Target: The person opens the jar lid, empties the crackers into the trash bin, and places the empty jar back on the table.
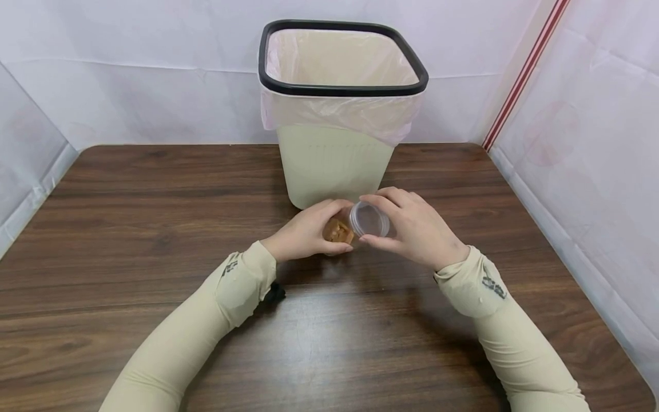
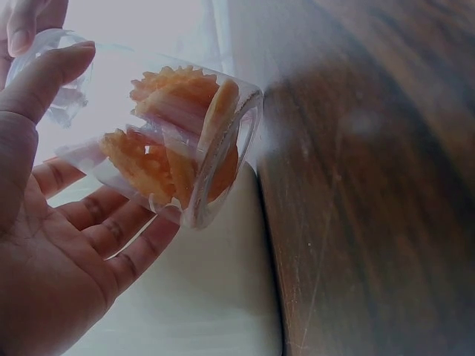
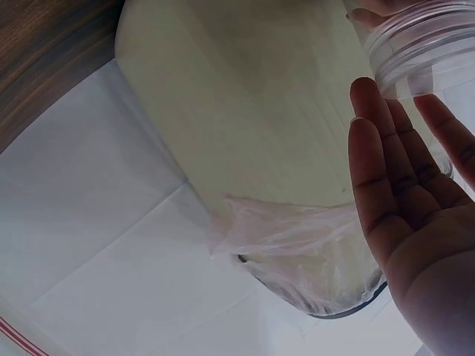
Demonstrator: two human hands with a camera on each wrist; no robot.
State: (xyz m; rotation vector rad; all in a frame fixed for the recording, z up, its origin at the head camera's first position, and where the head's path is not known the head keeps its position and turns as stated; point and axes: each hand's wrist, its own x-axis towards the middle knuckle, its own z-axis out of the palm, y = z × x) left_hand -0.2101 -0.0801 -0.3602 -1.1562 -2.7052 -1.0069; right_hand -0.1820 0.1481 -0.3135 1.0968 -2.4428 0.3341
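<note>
My left hand [image 1: 311, 230] curls round a clear plastic jar [image 2: 249, 111] that holds several golden-brown, scalloped-edged biscuits [image 2: 148, 167]. The jar's base is nearest the table in the left wrist view. In the head view the fingers cover much of the jar, with a biscuit showing between thumb and fingers. My right hand [image 1: 412, 226] holds a clear round lid [image 1: 369, 219] with a ridged rim [image 3: 423, 48], thumb and index finger at opposite sides of it. The lid is tilted, close beside the jar's upper end.
Just behind the hands stands a cream waste bin [image 1: 334, 166] with a black rim and a pinkish plastic liner [image 1: 340, 111]. The brown wood-grain table [image 1: 154, 217] spreads to both sides. White sheeting [image 1: 154, 103] hangs behind and at the sides. Something small and black [image 1: 274, 293] shows under the left wrist.
</note>
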